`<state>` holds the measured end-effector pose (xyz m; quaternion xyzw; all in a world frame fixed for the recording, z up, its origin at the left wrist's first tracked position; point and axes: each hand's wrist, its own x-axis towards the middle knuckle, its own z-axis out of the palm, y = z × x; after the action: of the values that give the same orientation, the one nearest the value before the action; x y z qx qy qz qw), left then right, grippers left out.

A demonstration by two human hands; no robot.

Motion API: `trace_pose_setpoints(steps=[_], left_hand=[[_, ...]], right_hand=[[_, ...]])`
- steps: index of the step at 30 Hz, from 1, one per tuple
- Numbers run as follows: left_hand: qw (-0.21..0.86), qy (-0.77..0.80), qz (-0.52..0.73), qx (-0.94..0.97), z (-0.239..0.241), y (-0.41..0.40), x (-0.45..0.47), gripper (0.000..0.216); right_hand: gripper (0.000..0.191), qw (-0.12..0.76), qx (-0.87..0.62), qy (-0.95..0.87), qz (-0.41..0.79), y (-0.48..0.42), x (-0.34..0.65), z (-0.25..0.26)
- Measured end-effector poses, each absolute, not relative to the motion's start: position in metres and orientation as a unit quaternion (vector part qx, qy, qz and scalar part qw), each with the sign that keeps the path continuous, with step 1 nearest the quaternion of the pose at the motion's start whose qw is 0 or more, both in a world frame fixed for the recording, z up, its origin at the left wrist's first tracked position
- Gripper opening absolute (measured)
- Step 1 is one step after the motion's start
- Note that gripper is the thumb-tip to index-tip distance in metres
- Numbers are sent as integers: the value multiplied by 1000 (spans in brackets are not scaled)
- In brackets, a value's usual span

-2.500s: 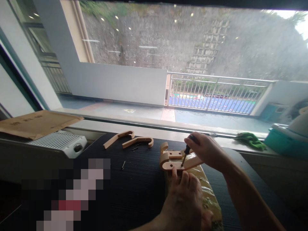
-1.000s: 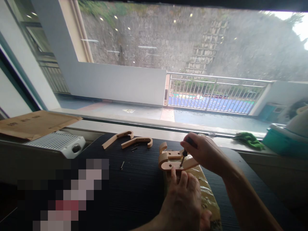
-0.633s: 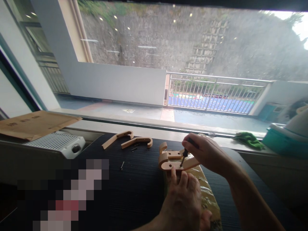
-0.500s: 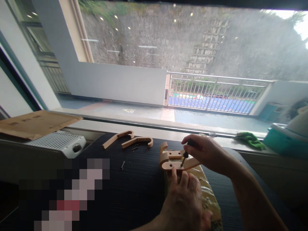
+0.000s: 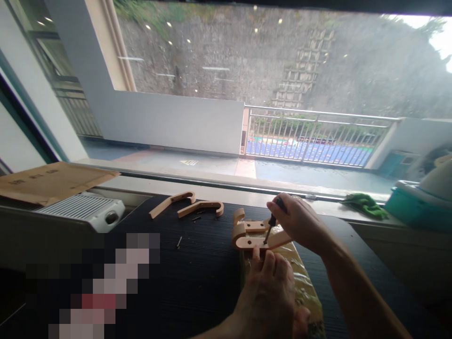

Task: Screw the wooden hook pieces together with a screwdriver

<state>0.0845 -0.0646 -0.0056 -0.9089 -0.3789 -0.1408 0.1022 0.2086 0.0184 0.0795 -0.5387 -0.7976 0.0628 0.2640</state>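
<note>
My right hand [image 5: 300, 219] is closed around the dark handle of a screwdriver [image 5: 269, 230]. The screwdriver leans, its tip at the right hole of a curved light-wood hook [image 5: 256, 243]. Against the near edge of this hook press the fingers of my left hand [image 5: 270, 282], holding it down on a tape-wrapped package [image 5: 307, 287]. Just behind lies a second wooden hook [image 5: 254, 226] with two dark holes. Whether a screw sits under the tip is too small to tell.
Two loose wooden hooks, one farther left [image 5: 171, 204] and one nearer [image 5: 201, 207], lie on the black table [image 5: 205, 268]. Screws [image 5: 179, 242] lie close by. A green cloth [image 5: 365, 205] and teal container [image 5: 407, 207] are at the right, a cardboard sheet [image 5: 56, 181] at the left.
My right hand has turned and shifted slightly on the screwdriver, showing more of its shaft. The screwdriver leans a little more. My left hand and the hooks keep their places.
</note>
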Motion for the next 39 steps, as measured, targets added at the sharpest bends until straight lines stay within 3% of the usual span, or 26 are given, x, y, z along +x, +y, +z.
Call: trace_pose_setpoints(steps=[4, 8, 14, 19, 30, 39], left_hand=[[110, -374, -152, -908, -6, -65, 84, 64], [106, -369, -151, -911, -4, -65, 85, 63], [80, -381, -142, -910, 0, -66, 86, 62], [99, -371, -146, -912, -2, -65, 85, 63], [96, -369, -163, -910, -29, -58, 84, 61], [101, -365, -176, -909, -36, -57, 84, 60]], right_hand=[[28, 258, -540, -799, 56, 17, 209, 80], [15, 261, -482, -827, 121, 13, 212, 82], [17, 263, -447, -836, 180, 14, 215, 83], [20, 253, -474, -833, 136, 11, 214, 85], [12, 49, -444, -894, 27, 11, 210, 133], [15, 48, -469, -882, 18, 8, 205, 126]])
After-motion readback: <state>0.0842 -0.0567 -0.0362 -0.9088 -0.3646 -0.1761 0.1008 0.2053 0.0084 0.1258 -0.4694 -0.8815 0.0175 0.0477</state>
